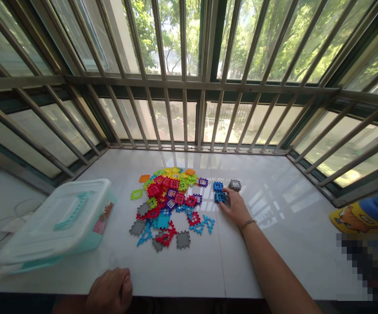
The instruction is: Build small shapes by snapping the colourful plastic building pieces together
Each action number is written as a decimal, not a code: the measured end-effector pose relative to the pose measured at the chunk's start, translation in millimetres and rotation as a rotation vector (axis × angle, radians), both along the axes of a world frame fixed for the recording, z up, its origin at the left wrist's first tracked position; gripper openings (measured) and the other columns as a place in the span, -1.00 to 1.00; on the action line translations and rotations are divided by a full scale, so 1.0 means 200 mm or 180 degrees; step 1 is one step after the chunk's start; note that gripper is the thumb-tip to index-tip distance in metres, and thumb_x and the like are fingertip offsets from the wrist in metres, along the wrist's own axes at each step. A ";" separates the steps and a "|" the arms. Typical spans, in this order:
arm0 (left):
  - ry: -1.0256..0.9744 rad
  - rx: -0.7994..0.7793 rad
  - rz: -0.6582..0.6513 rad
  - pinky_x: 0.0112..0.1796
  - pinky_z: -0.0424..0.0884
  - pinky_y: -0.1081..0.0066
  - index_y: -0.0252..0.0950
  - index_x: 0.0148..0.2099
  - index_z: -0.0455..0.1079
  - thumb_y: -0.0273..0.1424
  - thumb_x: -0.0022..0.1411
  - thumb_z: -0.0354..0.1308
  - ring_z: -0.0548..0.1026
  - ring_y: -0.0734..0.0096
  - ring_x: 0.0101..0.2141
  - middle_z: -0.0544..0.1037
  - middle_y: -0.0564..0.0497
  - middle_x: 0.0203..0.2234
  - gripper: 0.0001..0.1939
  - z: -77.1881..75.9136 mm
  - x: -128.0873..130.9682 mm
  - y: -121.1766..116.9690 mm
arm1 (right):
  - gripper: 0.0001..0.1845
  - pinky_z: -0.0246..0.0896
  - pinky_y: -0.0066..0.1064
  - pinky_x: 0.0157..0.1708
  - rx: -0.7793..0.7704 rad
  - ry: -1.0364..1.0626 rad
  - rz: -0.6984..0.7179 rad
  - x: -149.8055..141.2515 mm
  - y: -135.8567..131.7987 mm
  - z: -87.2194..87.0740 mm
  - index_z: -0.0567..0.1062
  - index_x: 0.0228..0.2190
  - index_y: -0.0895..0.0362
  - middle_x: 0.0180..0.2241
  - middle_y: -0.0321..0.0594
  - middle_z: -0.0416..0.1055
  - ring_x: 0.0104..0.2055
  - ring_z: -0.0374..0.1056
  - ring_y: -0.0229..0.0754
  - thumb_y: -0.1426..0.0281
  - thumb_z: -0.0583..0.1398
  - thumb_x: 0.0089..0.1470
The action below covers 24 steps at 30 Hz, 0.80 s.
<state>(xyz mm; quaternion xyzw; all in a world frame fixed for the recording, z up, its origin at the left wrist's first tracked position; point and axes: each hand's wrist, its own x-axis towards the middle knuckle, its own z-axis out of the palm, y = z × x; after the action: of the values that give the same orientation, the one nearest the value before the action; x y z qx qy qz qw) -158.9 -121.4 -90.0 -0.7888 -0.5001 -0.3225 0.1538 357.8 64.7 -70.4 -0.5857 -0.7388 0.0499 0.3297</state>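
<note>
Toy tiles (163,220) lie on a ledge (274,244) beside a storage box (58,218).

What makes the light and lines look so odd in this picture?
In the head view, the bars bow toward the edges, as with a wide lens; sunlight glares off the white counter, mirroring the window; the trees look washed out in places; a pixelated patch hides the lower right corner.
</note>
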 end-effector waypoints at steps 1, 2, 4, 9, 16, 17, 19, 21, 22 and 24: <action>-0.0002 0.0017 0.0005 -0.28 0.30 0.19 -0.16 -0.15 0.41 -0.43 0.48 0.11 0.47 0.22 -0.41 0.51 0.04 -0.43 -0.90 0.00 0.00 0.00 | -0.37 0.38 0.07 0.24 -0.0001 0.0006 0.0002 0.00 0.00 0.00 0.39 0.29 0.08 0.20 0.07 0.53 0.22 0.47 0.21 0.17 0.28 0.28; -0.0007 0.0037 0.0011 -0.28 0.31 0.19 -0.16 -0.14 0.41 -0.43 0.48 0.10 0.48 0.21 -0.40 0.52 0.04 -0.42 -0.90 -0.01 0.00 0.00 | -0.38 0.38 0.07 0.24 0.0005 0.0010 0.0007 0.00 0.00 0.00 0.39 0.29 0.08 0.20 0.07 0.53 0.22 0.47 0.21 0.17 0.28 0.28; -0.0009 0.0077 0.0001 -0.26 0.33 0.18 -0.17 -0.12 0.42 -0.43 0.48 0.10 0.50 0.21 -0.38 0.55 0.02 -0.40 -0.91 -0.01 -0.01 0.00 | -0.38 0.38 0.07 0.25 0.0030 0.0013 0.0017 0.00 0.00 0.00 0.40 0.29 0.09 0.19 0.07 0.54 0.21 0.48 0.20 0.17 0.28 0.27; 0.0011 0.0081 -0.0015 -0.25 0.35 0.18 -0.17 -0.11 0.43 -0.44 0.47 0.12 0.50 0.20 -0.38 0.55 0.03 -0.40 -0.92 -0.02 -0.01 0.01 | -0.37 0.39 0.07 0.25 0.0004 0.0000 0.0014 -0.01 0.00 0.01 0.40 0.29 0.09 0.19 0.06 0.54 0.20 0.48 0.21 0.16 0.27 0.27; 0.0008 -0.0016 0.0004 -0.28 0.29 0.19 -0.17 -0.16 0.42 -0.43 0.47 0.10 0.46 0.23 -0.41 0.50 0.05 -0.45 -0.90 0.00 0.00 0.00 | -0.36 0.39 0.07 0.22 -0.0032 -0.0004 0.0009 -0.01 -0.01 0.02 0.38 0.31 0.09 0.20 0.08 0.52 0.20 0.47 0.21 0.16 0.27 0.28; 0.0019 -0.0043 0.0001 -0.28 0.28 0.19 -0.16 -0.17 0.41 -0.43 0.48 0.10 0.44 0.23 -0.42 0.48 0.06 -0.46 -0.89 0.00 0.00 0.00 | -0.36 0.39 0.07 0.22 -0.0030 0.0008 0.0009 -0.01 -0.01 0.02 0.38 0.31 0.09 0.20 0.08 0.52 0.20 0.47 0.21 0.16 0.27 0.29; 0.0027 -0.0077 0.0019 -0.29 0.27 0.20 -0.16 -0.18 0.40 -0.43 0.48 0.09 0.43 0.24 -0.43 0.47 0.06 -0.47 -0.88 0.00 0.00 0.00 | -0.37 0.39 0.08 0.22 -0.0008 0.0033 0.0012 -0.01 -0.01 0.02 0.39 0.30 0.10 0.20 0.09 0.51 0.21 0.46 0.22 0.15 0.26 0.30; 0.0027 -0.0103 0.0034 -0.28 0.27 0.20 -0.16 -0.18 0.40 -0.44 0.48 0.10 0.43 0.25 -0.42 0.48 0.06 -0.46 -0.88 0.00 0.00 0.00 | -0.38 0.37 0.10 0.25 0.0027 0.0064 0.0039 -0.01 -0.01 0.02 0.39 0.30 0.10 0.20 0.10 0.50 0.22 0.45 0.23 0.15 0.26 0.31; 0.0027 -0.0119 0.0041 -0.28 0.28 0.20 -0.16 -0.17 0.40 -0.44 0.47 0.10 0.44 0.25 -0.42 0.48 0.06 -0.45 -0.89 0.00 0.00 0.00 | -0.39 0.37 0.11 0.26 0.0046 0.0080 0.0054 0.00 -0.01 0.02 0.39 0.30 0.11 0.20 0.10 0.50 0.22 0.45 0.23 0.16 0.26 0.31; 0.0018 -0.0143 0.0048 -0.28 0.28 0.20 -0.16 -0.17 0.41 -0.44 0.46 0.11 0.45 0.24 -0.42 0.49 0.06 -0.45 -0.89 0.00 0.00 0.00 | -0.39 0.36 0.12 0.27 0.0089 0.0107 0.0072 0.00 -0.01 0.03 0.40 0.30 0.11 0.19 0.10 0.50 0.22 0.44 0.23 0.17 0.26 0.31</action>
<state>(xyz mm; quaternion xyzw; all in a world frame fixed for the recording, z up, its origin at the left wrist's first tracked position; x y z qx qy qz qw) -158.2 -121.9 -89.5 -0.7891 -0.5128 -0.3078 0.1399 356.8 62.9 -64.9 -0.5717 -0.7404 0.0531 0.3496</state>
